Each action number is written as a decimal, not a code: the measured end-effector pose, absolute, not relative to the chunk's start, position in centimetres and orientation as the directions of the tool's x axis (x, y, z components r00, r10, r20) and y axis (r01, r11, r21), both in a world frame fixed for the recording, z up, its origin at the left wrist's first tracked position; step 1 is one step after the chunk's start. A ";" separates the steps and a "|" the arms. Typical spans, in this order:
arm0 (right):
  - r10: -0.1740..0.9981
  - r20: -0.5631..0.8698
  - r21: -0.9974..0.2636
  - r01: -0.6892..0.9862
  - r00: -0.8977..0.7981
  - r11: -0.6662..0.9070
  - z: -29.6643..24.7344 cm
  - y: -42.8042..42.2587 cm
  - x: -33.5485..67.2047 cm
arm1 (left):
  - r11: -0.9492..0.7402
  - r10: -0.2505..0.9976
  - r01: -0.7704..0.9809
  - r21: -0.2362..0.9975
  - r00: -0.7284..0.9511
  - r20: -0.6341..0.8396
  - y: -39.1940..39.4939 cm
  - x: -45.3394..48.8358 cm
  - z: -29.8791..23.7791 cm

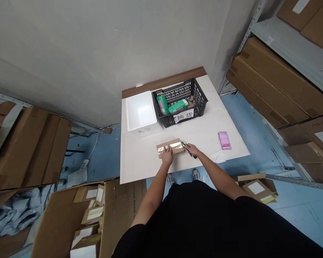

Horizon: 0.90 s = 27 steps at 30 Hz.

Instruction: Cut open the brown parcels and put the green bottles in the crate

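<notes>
A small brown cardboard box (173,146) sealed with shiny tape lies on the white table (150,161) near its front edge. My left hand (167,156) rests on the box's near left side, fingers curled against it, holding it down. My right hand (193,149) is closed around a yellow and black utility knife (187,148), whose tip points at the box's right end.
Behind the box stand a white foam box (142,114) and a black plastic crate (195,94) holding green packets (178,106). A pink item (224,139) and a clear wrapper (220,156) lie right. An open carton of small boxes (88,218) sits lower left. Shelves with cartons (271,82) flank both sides.
</notes>
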State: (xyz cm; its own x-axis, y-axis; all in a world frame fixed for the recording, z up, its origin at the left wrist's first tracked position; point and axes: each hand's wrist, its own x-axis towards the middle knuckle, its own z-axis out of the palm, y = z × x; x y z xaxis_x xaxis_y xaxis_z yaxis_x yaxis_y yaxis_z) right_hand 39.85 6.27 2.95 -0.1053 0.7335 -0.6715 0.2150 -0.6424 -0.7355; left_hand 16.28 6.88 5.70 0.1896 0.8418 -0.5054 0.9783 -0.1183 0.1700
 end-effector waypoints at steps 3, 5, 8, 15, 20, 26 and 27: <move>0.725 -0.680 -0.725 0.249 -0.112 -0.642 3.1 5.7 40.1 | -0.118 0.846 0.977 0.175 0.191 -0.498 6.9 16.1 5.6; 0.718 -0.684 -0.720 0.284 -0.132 -0.633 3.2 5.6 40.6 | -0.117 0.850 0.978 0.170 0.187 -0.493 6.8 16.2 5.5; 0.697 -0.697 -0.706 0.330 -0.167 -0.627 3.4 5.5 42.0 | -0.119 0.856 0.981 0.155 0.180 -0.484 6.5 16.4 5.6; 0.776 -0.630 -0.765 0.189 -0.027 -0.615 3.7 4.2 42.0 | -0.181 0.877 0.968 0.172 0.238 -0.418 8.7 14.9 7.0; 0.781 -0.610 -0.759 0.183 0.138 -0.625 2.8 3.9 35.8 | -0.063 0.894 0.990 0.128 0.113 -0.434 10.9 11.8 7.7; 0.724 -0.508 -0.603 0.407 0.466 -0.685 2.8 7.0 33.0 | 0.041 0.853 0.984 0.173 0.055 -0.518 7.0 11.1 6.6; 0.717 -0.503 -0.583 0.424 0.482 -0.693 3.1 7.9 33.1 | 0.067 0.842 0.978 0.199 0.051 -0.536 6.1 11.1 6.3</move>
State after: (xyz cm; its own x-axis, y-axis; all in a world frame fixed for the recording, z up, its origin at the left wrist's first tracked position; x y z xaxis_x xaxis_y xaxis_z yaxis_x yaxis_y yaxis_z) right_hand 33.08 7.92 3.05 0.4815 0.7175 -0.5033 0.4240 -0.6933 -0.5827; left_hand 11.13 6.07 6.30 0.0511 0.8425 -0.5363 0.9777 0.0674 0.1989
